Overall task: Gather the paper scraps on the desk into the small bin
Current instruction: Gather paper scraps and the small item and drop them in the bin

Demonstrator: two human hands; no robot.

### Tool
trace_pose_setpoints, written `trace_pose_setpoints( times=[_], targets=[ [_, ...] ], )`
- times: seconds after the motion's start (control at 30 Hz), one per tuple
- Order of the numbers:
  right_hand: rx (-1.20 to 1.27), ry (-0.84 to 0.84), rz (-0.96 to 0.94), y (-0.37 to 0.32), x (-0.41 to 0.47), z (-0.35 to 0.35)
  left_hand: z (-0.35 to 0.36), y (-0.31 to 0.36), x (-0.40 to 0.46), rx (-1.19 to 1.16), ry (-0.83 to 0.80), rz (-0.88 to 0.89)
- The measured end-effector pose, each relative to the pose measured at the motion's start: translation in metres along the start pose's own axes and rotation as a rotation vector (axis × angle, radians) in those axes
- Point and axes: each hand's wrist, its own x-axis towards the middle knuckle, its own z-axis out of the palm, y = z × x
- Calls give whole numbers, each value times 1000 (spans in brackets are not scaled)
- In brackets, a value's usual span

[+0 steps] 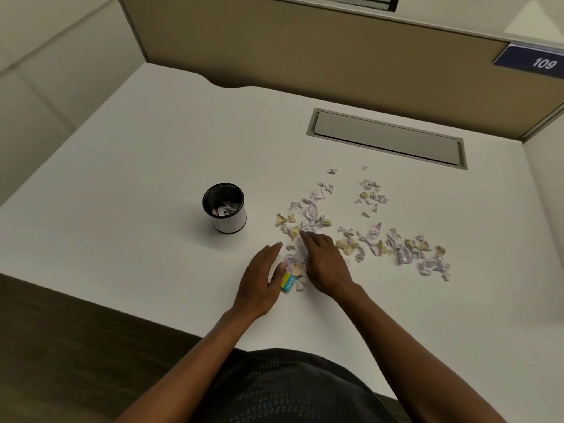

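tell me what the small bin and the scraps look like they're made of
Small bin: looks like black metal mesh, judging by the fine perforated texture inside the rim, with a smooth white band, perhaps paper or plastic, around its outside.
Scraps: thin paper, matte, white-lilac and tan, with torn edges and crumpled folds. One small yellow-and-blue printed piece looks glossier, possibly card.

Both forearms are bare, without sleeves; a dark shirt (283,389) with a fine dotted mesh texture covers the torso.

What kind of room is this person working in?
Probably an office cubicle or study carrel: a white desk with a tan fabric partition behind it, a grey cable-access flap set into the desktop, and a dark blue number plate reading 109.
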Motion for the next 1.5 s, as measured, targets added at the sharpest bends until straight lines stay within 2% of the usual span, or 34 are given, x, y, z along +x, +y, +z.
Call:
trace_pose_setpoints(
  times=[0.17,0.23,0.3,0.37,0.5,0.7,0.87,1.03,1.5],
  targets=[
    [22,13,-144,3,-20,4,-5,1,0,78,32,18],
    [106,101,-108,9,-30,0,-9,0,-2,94,48,31],
    [151,174,4,18,-37,-10,-15,-3,-3,97,-30,15],
    [80,107,100,29,-41,-20,-22,-5,-1,123,-164,-7],
    [-55,-173,162,39,-42,-27,-27,2,15,262,-320,23],
    [-113,-210,94,23,-26,-20,-20,12,40,271,-380,52],
    [-69,-193,38,5,-18,-12,-14,21,39,289,-339,93],
    [22,-149,-8,-6,-15,-6,-12,22,34,205,-246,105],
    [227,-60,36,-14,-8,-2,-14,19,20,34,-108,-29]
  ],
)
